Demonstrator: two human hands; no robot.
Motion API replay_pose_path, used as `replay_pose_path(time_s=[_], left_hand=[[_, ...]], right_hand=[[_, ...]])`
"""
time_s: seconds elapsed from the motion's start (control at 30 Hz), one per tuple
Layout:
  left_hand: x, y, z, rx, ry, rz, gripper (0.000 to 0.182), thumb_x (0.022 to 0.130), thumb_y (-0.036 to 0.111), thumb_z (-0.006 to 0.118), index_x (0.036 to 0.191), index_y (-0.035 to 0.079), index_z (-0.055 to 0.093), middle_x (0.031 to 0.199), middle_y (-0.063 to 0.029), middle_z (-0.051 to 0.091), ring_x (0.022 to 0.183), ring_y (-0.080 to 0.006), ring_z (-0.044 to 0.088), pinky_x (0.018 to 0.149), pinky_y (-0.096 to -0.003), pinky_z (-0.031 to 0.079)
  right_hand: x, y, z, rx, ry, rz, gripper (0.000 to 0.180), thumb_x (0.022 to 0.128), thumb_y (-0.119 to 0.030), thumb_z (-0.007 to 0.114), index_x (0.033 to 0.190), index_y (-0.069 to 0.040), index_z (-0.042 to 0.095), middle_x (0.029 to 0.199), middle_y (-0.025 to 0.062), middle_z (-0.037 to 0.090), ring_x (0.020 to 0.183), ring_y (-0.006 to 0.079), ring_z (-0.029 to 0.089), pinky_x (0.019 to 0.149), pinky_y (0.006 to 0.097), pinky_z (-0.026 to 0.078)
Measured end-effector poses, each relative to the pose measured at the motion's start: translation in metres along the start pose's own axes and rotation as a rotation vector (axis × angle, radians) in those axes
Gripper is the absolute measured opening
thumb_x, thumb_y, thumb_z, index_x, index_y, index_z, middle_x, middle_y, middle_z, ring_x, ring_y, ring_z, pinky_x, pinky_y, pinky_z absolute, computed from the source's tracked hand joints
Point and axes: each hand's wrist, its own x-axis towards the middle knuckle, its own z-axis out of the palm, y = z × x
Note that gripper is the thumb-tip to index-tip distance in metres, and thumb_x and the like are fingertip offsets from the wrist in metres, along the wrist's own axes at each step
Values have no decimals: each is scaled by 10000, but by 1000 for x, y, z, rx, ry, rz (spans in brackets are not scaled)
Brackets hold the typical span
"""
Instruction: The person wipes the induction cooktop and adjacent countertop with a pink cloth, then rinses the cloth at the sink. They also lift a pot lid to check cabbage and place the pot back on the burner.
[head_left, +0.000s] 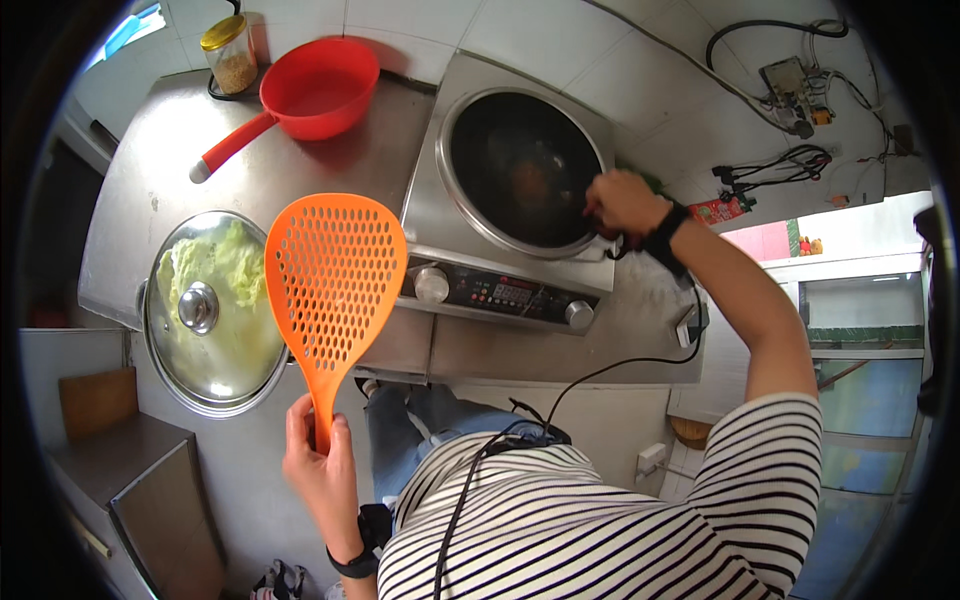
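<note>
My left hand (322, 457) grips the handle of an orange perforated skimmer (337, 277), holding its broad head up over the counter's front edge. At the right rim of a black wok (517, 127), my right hand (630, 202) has its fingers curled around what looks like a dark red handle, mostly hidden by the hand. The wok sits in the round well of a steel induction cooker (427, 217). A brownish patch shows at the wok's bottom; I cannot tell whether it is food or a reflection. Left of the skimmer, a glass-lidded pot (217, 409) holds pale green leaves, perhaps cabbage (244, 262).
A red long-handled ladle (319, 90) rests on the steel counter (180, 142) near a yellow-lidded jar (231, 64). Knobs and a control panel (502, 289) line the cooker's front. Cables (784, 161) and an opened socket (784, 82) are at the right wall. A black cord (630, 361) hangs past my waist.
</note>
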Motion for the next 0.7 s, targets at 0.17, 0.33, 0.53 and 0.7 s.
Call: replay_pose_path(time_s=[0.17, 0.33, 0.53, 0.7], left_hand=[[3, 0, 7, -66, -4, -104, 242, 862, -60, 587, 1101, -24, 570, 837, -4, 547, 698, -56, 457, 634, -194, 396], [2, 2, 10, -3, -4, 5, 246, 869, -54, 590, 1111, -22, 571, 819, 1, 545, 697, -54, 452, 630, -192, 393], [-1, 6, 13, -4, -4, -16, 243, 866, -49, 591, 1106, -16, 573, 812, 4, 545, 693, -53, 446, 635, -189, 390], [-4, 8, 16, -31, 12, 6, 235, 868, -33, 594, 1100, -4, 576, 810, 4, 538, 691, -54, 440, 641, -189, 390]], right_hand=[[-3, 6, 2, -172, 132, -107, 105, 642, -57, 707, 736, -91, 736, 772, 168, 694, 813, 347, 689, 707, 429, 553], [-3, 9, 5, -86, 223, 65, 65, 654, -60, 721, 717, -73, 727, 753, 181, 684, 764, 364, 680, 680, 442, 546], [2, 10, 6, -31, 55, -9, 46, 671, -69, 724, 694, -59, 685, 751, 198, 672, 772, 380, 676, 682, 458, 542], [7, 15, 5, 23, -37, -101, 60, 655, -66, 704, 713, -66, 688, 787, 188, 677, 787, 384, 676, 703, 475, 542]])
